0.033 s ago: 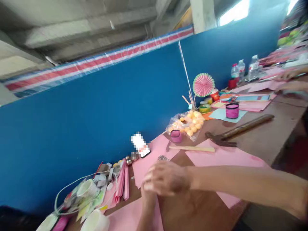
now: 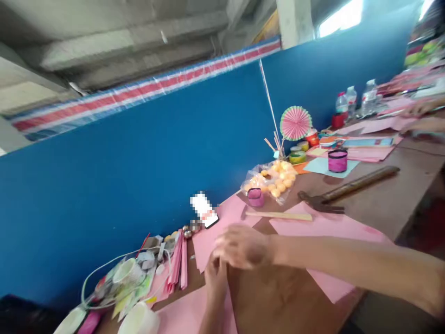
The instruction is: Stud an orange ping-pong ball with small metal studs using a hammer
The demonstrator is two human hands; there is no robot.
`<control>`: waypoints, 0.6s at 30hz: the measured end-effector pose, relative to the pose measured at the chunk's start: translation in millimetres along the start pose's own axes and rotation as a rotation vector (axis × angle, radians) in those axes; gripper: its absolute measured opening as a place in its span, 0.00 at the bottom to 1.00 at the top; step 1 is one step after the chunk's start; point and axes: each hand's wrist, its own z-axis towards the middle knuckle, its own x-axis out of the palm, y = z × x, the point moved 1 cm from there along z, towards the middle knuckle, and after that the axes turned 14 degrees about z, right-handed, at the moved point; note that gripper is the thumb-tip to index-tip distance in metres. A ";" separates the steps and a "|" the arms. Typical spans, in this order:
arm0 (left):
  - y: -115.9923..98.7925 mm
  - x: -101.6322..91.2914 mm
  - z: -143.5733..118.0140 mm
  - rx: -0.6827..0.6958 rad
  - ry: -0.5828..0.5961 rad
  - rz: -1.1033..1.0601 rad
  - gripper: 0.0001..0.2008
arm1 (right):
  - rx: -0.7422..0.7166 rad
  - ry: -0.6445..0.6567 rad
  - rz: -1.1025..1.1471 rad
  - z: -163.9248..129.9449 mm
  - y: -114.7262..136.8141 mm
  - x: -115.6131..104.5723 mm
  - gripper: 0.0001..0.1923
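Note:
My left hand (image 2: 216, 273) comes up from the bottom edge, its fingers curled and drawn together. From the right, my right hand (image 2: 245, 248) reaches across with bent, slightly blurred fingers that meet the left fingertips. Whatever sits between the two hands is too small or hidden to name. Below the left wrist lies a pink paper sheet (image 2: 184, 311); another pink sheet (image 2: 222, 215) is just beyond the hands, bearing a phone (image 2: 206, 213). A small hammer with a pale wooden handle (image 2: 281, 215) rests past the right hand.
A claw hammer (image 2: 361, 185) lies at right. Behind are a bag of orange balls (image 2: 281, 176), pink cups (image 2: 337, 161) and a paper fan (image 2: 295, 123). Folded pink strips (image 2: 177, 262) and tape rolls (image 2: 139, 320) crowd the left. A blue partition (image 2: 139, 171) borders the table.
My right hand has risen slightly off the left one, so more of the left fingers shows. A silvery cluster seen behind the right hand earlier is now out of sight.

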 end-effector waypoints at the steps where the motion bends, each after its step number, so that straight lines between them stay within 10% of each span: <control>1: 0.4 0.8 1.7 -0.007 0.020 -0.001 0.22 | 0.083 -0.032 -0.018 -6.8 -18.8 0.5 0.11; 8: -2.2 -2.2 3.8 -0.101 0.128 -0.050 0.23 | 0.525 -0.307 -0.125 -54.7 -110.9 9.0 0.09; 18: -2.0 -2.8 -0.2 -0.108 0.167 -0.073 0.21 | 0.549 -0.214 -0.092 -68.5 -115.7 31.9 0.08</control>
